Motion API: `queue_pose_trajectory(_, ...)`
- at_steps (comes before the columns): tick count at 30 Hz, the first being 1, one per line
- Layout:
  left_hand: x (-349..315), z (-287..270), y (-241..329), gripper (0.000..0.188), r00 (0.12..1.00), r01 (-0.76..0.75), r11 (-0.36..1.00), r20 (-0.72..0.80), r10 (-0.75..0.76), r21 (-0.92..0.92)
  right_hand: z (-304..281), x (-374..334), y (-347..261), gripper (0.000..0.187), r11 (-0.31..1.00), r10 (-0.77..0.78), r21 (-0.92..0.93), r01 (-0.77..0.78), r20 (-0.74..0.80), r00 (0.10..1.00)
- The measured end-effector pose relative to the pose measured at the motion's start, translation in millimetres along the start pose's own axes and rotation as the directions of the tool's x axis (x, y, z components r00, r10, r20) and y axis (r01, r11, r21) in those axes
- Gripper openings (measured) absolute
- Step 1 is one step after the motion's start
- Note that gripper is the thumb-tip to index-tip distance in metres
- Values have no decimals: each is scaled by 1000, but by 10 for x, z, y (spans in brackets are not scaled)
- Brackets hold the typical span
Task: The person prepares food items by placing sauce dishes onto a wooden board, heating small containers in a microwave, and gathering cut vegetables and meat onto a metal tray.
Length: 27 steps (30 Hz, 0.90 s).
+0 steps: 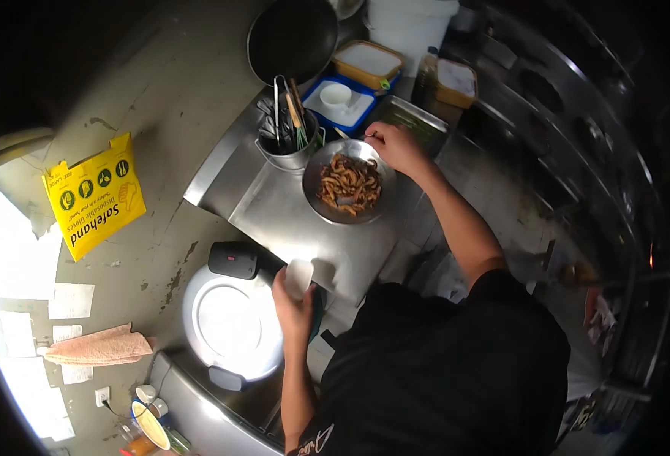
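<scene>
A round metal bowl (pixel 309 176) stands on the steel worktop, holding brown cooked strips (pixel 348 182) that look like sliced meat or mushrooms. Over its far right rim is my right hand (pixel 397 147), fingers pinched together; what lies between them, if anything, is too small to make out. My left hand (pixel 292 310) is lower down, beside the near left edge of the worktop, wrapped round a small white cup (pixel 299 278). The cup's contents do not show clearly.
A steel pail (pixel 289 158) of utensils stands left of the bowl. Behind are a blue tray (pixel 370 114) with a white cup, a steel pan (pixel 445 114) with green contents, tubs and a dark wok (pixel 292 42). A round white lidded appliance (pixel 232 323) sits at lower left.
</scene>
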<state>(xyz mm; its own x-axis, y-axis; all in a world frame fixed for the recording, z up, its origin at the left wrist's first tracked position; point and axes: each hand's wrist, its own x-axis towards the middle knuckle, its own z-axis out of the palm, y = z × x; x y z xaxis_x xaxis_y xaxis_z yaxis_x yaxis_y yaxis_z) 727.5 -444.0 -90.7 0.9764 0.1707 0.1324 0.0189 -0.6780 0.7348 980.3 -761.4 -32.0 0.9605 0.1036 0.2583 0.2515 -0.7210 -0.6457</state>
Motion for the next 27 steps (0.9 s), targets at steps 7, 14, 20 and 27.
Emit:
queue_pose_trajectory(7,428,981,-348,78,996,-58,987,73,48,150,1045,1300,779,59,974,161,-144,-175,-99,982)
queue_pose_trajectory(14,451,1067,-208,93,995,65,998,76,-67,23,874,1588,990,31,964,112,-229,-132,-99,989)
queue_pose_trajectory(20,448,1197,-108,92,988,146,970,19,-153,192,-84,1273,308,19,971,-137,210,117,82,987)
queue_pose_trajectory(27,696,1355,133,95,939,340,903,-36,-343,264,44,1698,505,38,862,-477,225,454,59,877)
